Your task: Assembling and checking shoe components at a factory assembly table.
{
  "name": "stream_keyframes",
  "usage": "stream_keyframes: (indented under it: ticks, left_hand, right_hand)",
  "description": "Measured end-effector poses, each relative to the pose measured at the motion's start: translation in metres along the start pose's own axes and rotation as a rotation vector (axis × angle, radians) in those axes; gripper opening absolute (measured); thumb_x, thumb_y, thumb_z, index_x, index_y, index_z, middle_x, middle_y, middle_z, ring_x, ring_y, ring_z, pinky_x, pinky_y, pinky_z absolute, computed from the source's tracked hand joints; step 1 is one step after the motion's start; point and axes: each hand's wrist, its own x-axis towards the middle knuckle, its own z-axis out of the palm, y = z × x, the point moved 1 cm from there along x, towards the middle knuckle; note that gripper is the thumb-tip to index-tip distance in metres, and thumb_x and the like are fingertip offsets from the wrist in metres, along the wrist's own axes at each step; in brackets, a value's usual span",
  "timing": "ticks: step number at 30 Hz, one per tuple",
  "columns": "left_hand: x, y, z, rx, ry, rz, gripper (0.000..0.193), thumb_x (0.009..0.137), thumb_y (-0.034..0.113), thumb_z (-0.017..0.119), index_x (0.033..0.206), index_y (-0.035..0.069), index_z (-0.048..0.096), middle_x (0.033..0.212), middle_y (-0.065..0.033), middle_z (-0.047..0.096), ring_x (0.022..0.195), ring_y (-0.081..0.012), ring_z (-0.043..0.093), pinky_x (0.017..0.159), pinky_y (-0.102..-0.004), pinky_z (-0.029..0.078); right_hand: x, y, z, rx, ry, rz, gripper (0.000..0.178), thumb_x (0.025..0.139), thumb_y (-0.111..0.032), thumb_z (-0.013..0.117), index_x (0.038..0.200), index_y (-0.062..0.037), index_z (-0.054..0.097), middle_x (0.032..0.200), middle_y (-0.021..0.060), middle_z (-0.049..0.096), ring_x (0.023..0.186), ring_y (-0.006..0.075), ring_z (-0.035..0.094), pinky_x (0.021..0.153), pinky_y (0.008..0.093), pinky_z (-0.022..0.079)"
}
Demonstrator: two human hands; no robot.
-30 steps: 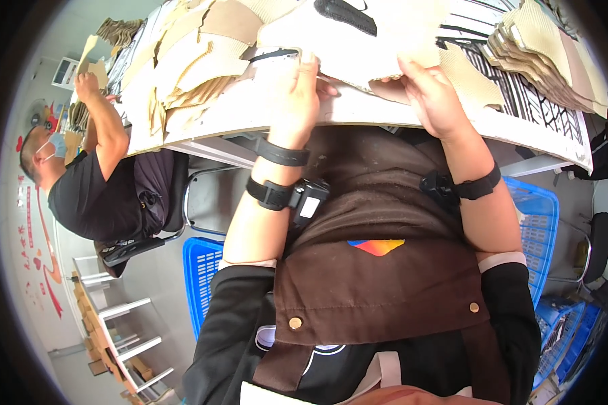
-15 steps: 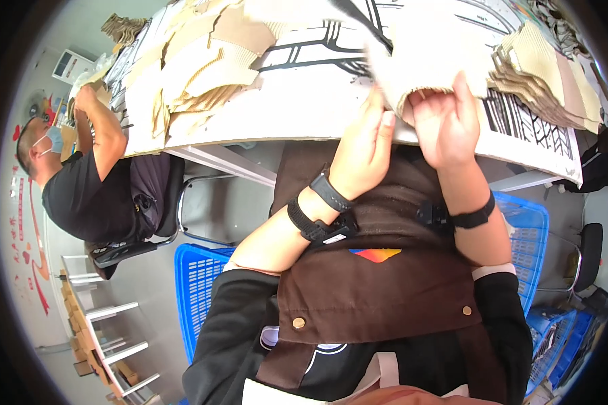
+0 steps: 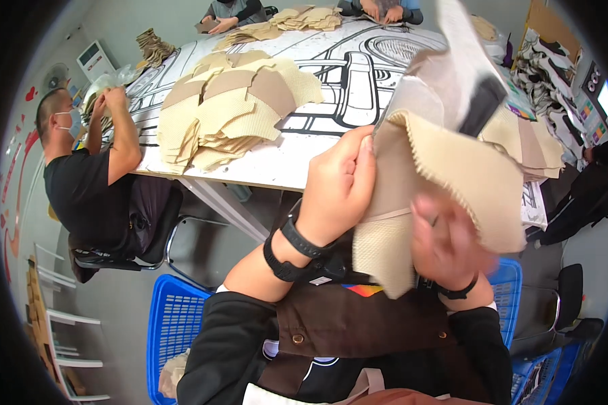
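Note:
A beige ribbed fabric piece point(image 3: 395, 179) with a taupe band is held up above my lap, over the near edge of the table. My left hand point(image 3: 341, 185) is closed on its left edge, thumb pressed against the fingers. A broad flap of the piece curls over to the right, above my right hand point(image 3: 452, 239), which is smeared by motion and lies against its inner side. Beyond the fabric rises a blurred white sheet-like part with a black patch point(image 3: 483, 104); whether it is joined to the piece I cannot tell.
Piles of beige fabric pieces point(image 3: 230, 108) lie on the patterned table point(image 3: 284, 177), with another stack point(image 3: 527, 138) at right. A co-worker in a mask point(image 3: 81, 175) sits at left; others work across the table. Blue baskets point(image 3: 175, 317) stand beside me.
My view has lifted to show more of the table. The fabric piece has come up off the tabletop toward me. My right hand has moved down and blurs beneath the curled flap.

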Motion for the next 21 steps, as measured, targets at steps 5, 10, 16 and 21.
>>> stream_keyframes:
  ticks: [5, 10, 16, 21]
  left_hand:
    - [0.01, 0.023, -0.023, 0.301, -0.11, 0.068, 0.016, 0.087, 0.006, 0.053, 0.099, -0.001, 0.059, 0.068, -0.0143, 0.06, 0.053, -0.0251, 0.058, 0.052, -0.0316, 0.045]
    - [-0.001, 0.032, -0.03, 0.407, -0.175, 0.12, 0.016, 0.084, 0.007, 0.055, 0.098, 0.002, 0.06, 0.076, -0.0159, 0.062, 0.062, -0.0311, 0.061, 0.057, -0.0363, 0.048]
    - [-0.015, -0.004, -0.032, 0.185, -0.394, -0.254, 0.019, 0.088, 0.012, 0.05, 0.092, -0.002, 0.06, 0.073, -0.016, 0.062, 0.061, -0.0272, 0.06, 0.058, -0.0332, 0.047]
    - [-0.032, -0.017, -0.026, -0.244, -0.572, -0.56, 0.027, 0.095, 0.016, 0.044, 0.104, -0.006, 0.059, 0.087, -0.0014, 0.062, 0.081, -0.0061, 0.051, 0.073, -0.0222, 0.043]
  right_hand:
    - [0.033, -0.01, -0.027, -0.234, 0.536, -0.194, 0.039, 0.075, -0.007, 0.067, 0.11, -0.008, 0.051, 0.111, 0.0083, 0.055, 0.099, 0.0269, 0.052, 0.079, 0.0409, 0.046]
    - [0.033, 0.009, -0.015, -0.179, 0.106, 0.236, 0.028, 0.067, -0.008, 0.068, 0.094, -0.0064, 0.061, 0.088, 0.0063, 0.058, 0.081, 0.0245, 0.055, 0.071, 0.0384, 0.043]
    - [0.017, -0.019, -0.005, 0.352, -0.067, 0.065, 0.024, 0.062, -0.008, 0.063, 0.086, -0.0053, 0.06, 0.082, 0.0032, 0.058, 0.068, 0.0206, 0.055, 0.056, 0.0292, 0.043]
    - [0.007, -0.023, 0.003, 0.134, 0.054, -0.148, 0.015, 0.063, -0.008, 0.056, 0.069, -0.0133, 0.043, 0.095, 0.0003, 0.065, 0.077, 0.0155, 0.05, 0.055, 0.0227, 0.037]
